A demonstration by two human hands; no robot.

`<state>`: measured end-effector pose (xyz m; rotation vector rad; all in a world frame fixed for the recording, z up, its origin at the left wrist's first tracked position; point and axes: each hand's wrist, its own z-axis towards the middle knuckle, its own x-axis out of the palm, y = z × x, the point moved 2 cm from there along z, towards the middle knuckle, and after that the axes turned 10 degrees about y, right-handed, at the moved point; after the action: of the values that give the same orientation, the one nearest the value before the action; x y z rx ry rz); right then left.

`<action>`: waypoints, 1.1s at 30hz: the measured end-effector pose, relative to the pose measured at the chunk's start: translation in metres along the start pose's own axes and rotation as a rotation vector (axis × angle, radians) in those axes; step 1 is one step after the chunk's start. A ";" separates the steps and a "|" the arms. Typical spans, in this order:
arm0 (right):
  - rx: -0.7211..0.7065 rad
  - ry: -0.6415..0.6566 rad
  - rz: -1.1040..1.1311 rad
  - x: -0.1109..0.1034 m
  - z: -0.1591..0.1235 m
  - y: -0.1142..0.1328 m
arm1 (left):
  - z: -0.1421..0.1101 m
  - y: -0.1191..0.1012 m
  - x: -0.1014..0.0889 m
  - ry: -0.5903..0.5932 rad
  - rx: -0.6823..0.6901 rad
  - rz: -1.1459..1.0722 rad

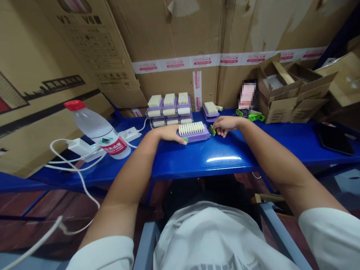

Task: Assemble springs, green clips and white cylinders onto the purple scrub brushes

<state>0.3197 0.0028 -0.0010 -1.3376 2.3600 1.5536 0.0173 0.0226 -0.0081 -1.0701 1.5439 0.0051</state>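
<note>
My left hand [170, 133] is closed around the left end of a purple brush-like block [195, 137] topped with rows of cream bristles. A green piece shows beside my left thumb. At the block's right end, my right hand [225, 125] pinches a small green part [212, 130], which is touching or very near the block; I cannot tell which. Behind my right hand sits another purple bristled block [210, 109], with a cream roller beside it. Several similar purple blocks with cream bristles and rollers form a stack [170, 108] behind my left hand.
A water bottle [98, 129] with a red cap leans beside white chargers and cables [83, 147] at the left. To the right, green parts [255, 117] lie before a phone [247, 95] and open cardboard boxes [287, 101]. A dark tablet-like slab [334, 138] rests on the blue table [194, 161].
</note>
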 end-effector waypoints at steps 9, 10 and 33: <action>0.006 -0.003 0.000 0.002 0.000 0.001 | 0.001 0.002 0.000 -0.001 0.000 -0.005; 0.007 -0.003 -0.001 0.002 0.000 0.001 | 0.001 0.002 0.000 0.000 0.001 -0.005; -0.013 0.011 -0.038 0.001 0.004 -0.002 | 0.001 0.002 0.001 -0.001 0.013 0.000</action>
<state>0.3193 0.0051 -0.0050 -1.3884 2.3210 1.5585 0.0166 0.0237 -0.0100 -1.0596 1.5412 -0.0039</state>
